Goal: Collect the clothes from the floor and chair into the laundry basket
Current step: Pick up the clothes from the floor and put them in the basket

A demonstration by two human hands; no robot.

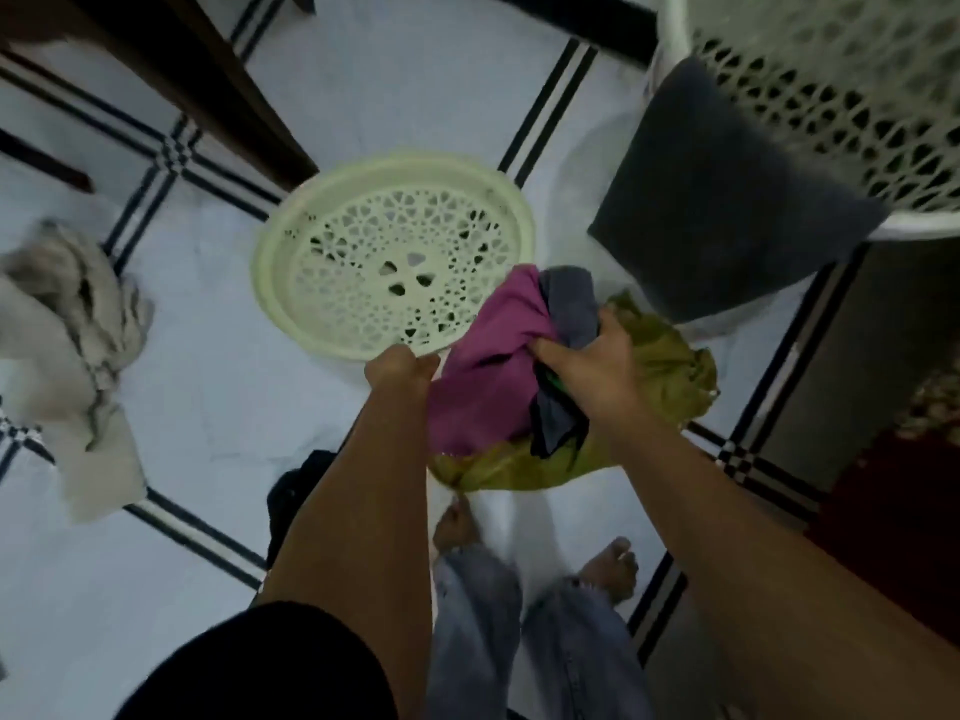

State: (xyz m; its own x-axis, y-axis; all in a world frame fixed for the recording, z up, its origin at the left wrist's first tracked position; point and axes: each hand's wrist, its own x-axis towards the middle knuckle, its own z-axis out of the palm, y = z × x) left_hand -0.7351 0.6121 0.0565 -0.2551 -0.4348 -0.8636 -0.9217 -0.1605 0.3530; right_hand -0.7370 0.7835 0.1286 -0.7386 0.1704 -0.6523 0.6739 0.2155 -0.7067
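I hold a bundle of clothes above the floor: a magenta garment (485,371), a grey-blue one (571,304) and an olive-green one (665,376). My left hand (400,367) grips the magenta cloth at its left edge. My right hand (592,366) clutches the top of the bundle. The white perforated laundry basket (810,96) stands at the upper right, and a dark grey cloth (727,200) hangs over its rim. A beige garment (78,356) lies crumpled on the floor at the left. A black item (296,491) shows partly behind my left forearm.
A pale green perforated round lid (395,262) lies flat on the white tiled floor, just beyond the bundle. Dark wooden furniture legs (208,80) stand at the upper left. A dark red patterned rug (904,511) lies at the right. My bare feet (608,563) are below the bundle.
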